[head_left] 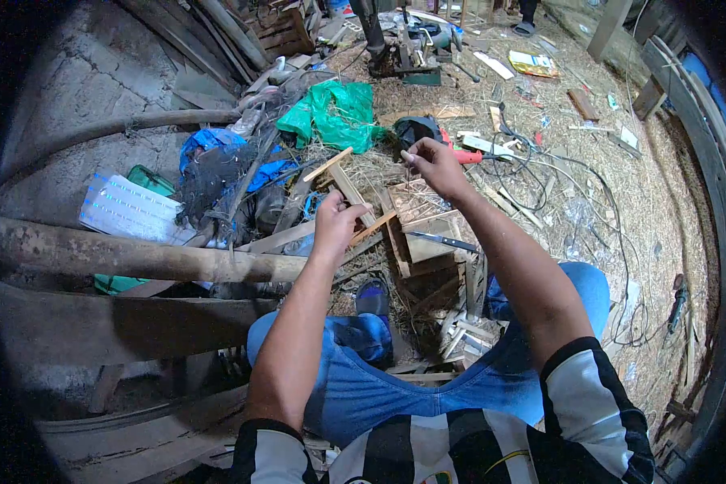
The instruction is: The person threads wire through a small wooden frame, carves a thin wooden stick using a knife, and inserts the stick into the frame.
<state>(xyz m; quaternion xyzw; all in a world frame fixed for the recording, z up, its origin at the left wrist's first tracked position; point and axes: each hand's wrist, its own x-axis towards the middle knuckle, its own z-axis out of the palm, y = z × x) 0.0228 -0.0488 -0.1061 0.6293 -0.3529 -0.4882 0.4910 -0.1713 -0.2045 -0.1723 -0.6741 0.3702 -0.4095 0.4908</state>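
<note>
Over straw [653, 210], the left hand [336, 226] pinches joined wooden slats [348, 185] (the right hand [437, 168], a small piece [406, 156]).

No word, brand or number can be read. Marks are seen on a few things but cannot be made out: on the yellow packet [534, 64], well to the right of the green bag [331, 117] and farther off; on the white sheet [133, 211], left of the bag and nearer; and on the striped shirt [427, 440], nearer still, where a badge [439, 478] is cut off.
</note>
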